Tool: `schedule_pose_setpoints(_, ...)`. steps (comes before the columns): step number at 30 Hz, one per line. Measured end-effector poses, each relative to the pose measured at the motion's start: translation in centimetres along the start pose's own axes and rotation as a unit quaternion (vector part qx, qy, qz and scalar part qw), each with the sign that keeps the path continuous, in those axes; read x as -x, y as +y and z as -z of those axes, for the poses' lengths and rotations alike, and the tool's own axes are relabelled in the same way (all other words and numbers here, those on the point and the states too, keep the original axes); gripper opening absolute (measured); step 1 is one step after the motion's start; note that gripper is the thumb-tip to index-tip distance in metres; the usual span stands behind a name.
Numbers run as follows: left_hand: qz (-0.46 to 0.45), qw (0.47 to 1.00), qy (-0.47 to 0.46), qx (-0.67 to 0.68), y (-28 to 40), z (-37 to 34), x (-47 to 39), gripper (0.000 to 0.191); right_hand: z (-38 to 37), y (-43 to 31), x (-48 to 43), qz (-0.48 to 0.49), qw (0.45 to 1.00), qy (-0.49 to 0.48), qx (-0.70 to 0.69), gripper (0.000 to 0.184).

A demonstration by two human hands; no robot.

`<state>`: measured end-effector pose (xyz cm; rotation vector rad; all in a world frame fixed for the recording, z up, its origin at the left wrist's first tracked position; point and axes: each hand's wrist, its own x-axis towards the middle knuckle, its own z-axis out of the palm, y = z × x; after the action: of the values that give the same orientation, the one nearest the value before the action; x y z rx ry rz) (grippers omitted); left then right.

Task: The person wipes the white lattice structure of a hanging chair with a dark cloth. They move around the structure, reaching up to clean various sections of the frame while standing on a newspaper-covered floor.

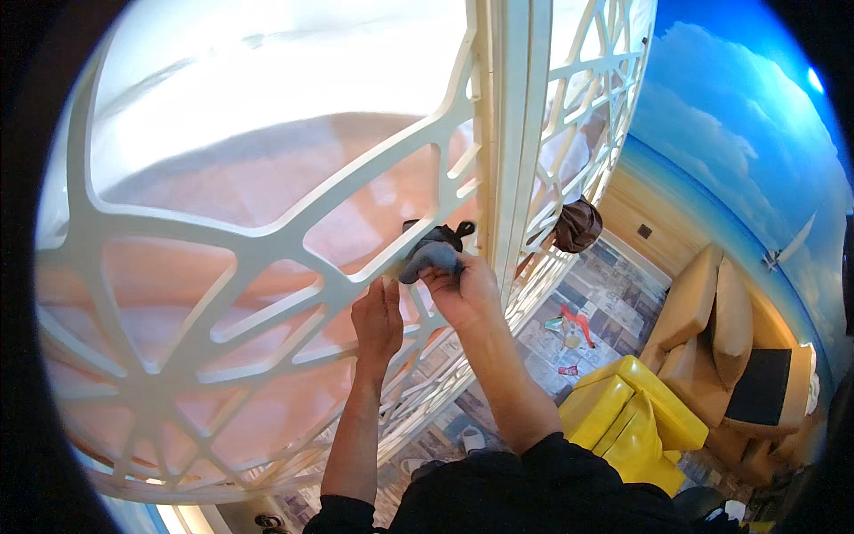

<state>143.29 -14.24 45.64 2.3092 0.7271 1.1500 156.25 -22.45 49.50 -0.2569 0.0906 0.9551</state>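
Observation:
A white lattice screen (267,250) with irregular openings stands before me, beside an upright cream post (510,133). My right hand (467,287) pinches a grey cloth (434,259) against one of the lattice bars. Just left of it, my left hand (379,314) is raised at the same bar with fingers drawn together; whether it grips a bit of cloth or the bar is unclear. Behind the bar, close to the grey cloth, shows a black item with a loop (465,229). Pinkish and white surfaces are visible through the openings.
A brown bag-like item (578,225) hangs by the far lattice. To the lower right are a yellow armchair (630,414) and a tan sofa (694,347) with a dark pad. A red item (579,323) and small litter lie on the patterned floor, and a light slipper (473,438) is near my body.

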Motion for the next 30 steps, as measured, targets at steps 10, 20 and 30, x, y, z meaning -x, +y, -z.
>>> schedule_pose_setpoints(10,0.005,1.000,-0.002,0.022,-0.1,-0.1,0.2,0.033,1.2,-10.0,-5.9,-0.080,0.932,-0.033,-0.352,0.022)
schedule_pose_setpoints(20,0.014,1.000,0.007,0.007,0.0,-0.2,0.2,0.033,6.8,-8.0,-0.8,0.315,0.948,-0.035,0.014,0.016)
schedule_pose_setpoints(30,0.015,1.000,-0.002,0.017,-0.1,-0.1,0.4,0.030,5.7,-6.7,-5.0,0.601,0.417,-0.063,0.679,0.042)
